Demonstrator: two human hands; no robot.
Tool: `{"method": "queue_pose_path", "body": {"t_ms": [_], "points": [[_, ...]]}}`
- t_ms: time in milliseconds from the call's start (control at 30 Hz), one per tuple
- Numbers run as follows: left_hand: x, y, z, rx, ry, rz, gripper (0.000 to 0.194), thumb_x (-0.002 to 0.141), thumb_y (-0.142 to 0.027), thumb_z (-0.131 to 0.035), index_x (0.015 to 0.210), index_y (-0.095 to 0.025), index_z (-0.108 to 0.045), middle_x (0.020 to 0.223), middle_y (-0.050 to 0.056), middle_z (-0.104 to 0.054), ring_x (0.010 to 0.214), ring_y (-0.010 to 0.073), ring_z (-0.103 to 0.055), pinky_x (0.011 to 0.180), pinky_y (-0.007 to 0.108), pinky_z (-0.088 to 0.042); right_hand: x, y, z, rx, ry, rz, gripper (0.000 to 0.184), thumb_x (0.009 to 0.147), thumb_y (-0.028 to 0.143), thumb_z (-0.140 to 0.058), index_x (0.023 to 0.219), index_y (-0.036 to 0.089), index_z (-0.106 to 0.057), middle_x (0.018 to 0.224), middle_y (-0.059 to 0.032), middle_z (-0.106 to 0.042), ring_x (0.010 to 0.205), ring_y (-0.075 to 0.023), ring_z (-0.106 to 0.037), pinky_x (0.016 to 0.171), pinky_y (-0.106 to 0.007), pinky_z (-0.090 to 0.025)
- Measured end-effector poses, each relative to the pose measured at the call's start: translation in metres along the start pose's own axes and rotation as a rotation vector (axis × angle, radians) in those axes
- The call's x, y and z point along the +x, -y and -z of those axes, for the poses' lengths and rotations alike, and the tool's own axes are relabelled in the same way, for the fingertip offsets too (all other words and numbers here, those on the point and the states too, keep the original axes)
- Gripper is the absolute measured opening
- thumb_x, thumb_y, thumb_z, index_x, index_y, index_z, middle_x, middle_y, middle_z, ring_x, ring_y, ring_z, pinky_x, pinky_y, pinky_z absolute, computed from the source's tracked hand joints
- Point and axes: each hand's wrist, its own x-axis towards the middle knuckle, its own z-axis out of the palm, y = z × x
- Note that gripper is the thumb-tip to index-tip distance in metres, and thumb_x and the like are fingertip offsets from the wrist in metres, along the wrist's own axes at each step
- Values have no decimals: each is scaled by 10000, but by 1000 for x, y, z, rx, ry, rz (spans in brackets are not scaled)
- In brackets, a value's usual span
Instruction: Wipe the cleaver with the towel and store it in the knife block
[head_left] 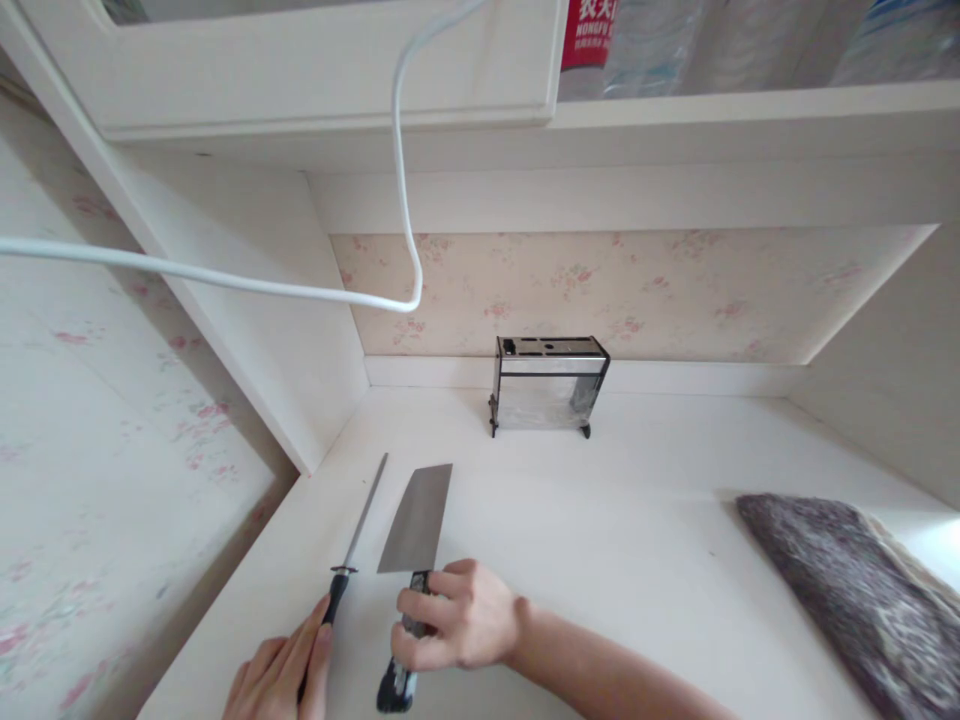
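My left hand (281,670) is closed around the black handle of a honing steel (367,515), whose thin grey rod points away from me at the left of the white counter. To its right, my right hand (457,615) grips the dark handle of a cleaver (420,518) from above. The cleaver's broad grey blade points away from me, beside the rod and apart from it. Both tools are low over or resting on the counter; I cannot tell which. Part of each handle is hidden by my fingers.
A clear-sided knife block (551,395) with a metal top stands at the back of the white counter (637,530). A grey-brown furry cloth (847,590) lies at the right. A white cable (300,290) hangs in front, under an overhead cabinet (322,70). Bottles stand on the upper shelf.
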Motion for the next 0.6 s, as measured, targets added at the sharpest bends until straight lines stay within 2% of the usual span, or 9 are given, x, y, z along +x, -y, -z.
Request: {"method": "queue_pose_path", "body": {"t_ms": [100,167,233,400,500,600], "points": [[8,-8,3,-109,41,169,389,960,-366,-390,1157,-178,-667,1085,99,-729,923,222,-683,793,331,-519,1,4,-5,5,49,-20,157,947,227,-482,1060,321,-539,954,63,-664,580,-79,-483,405,-223,-281],[10,-12,4,-184,98,315,410,956,-413,-411,1227,-187,-621,1103,85,-712,963,211,-673,811,311,-521,2,7,-8,-4,106,-56,104,959,238,-475,1018,293,-541,892,51,-642,574,-94,-486,384,-237,-266],[11,-14,4,-243,132,405,411,950,-424,-425,1250,-205,-602,1109,73,-699,984,204,-669,820,297,-521,4,10,-11,-21,174,-104,74,961,229,-471,961,262,-537,865,41,-620,579,-111,-497,373,-249,-270],[10,-15,4,-279,107,458,401,943,-424,-416,1231,-229,-617,1066,57,-694,923,194,-690,749,275,-529,10,13,-12,-24,343,-192,46,926,240,-540,887,222,-523,884,13,-605,626,-143,-542,392,-261,-360],[12,-17,5,-247,95,477,380,938,-422,-429,1214,-243,-620,1041,42,-688,851,178,-702,672,261,-517,14,15,-12,-3,383,-221,74,898,236,-579,867,211,-517,874,7,-602,641,-152,-560,404,-264,-387],[14,-18,6,-208,86,460,352,940,-399,-432,1193,-240,-618,1038,44,-677,853,183,-701,682,274,-511,17,16,-11,36,405,-216,55,881,208,-584,871,193,-532,872,-10,-616,687,-165,-579,449,-273,-427]]}}
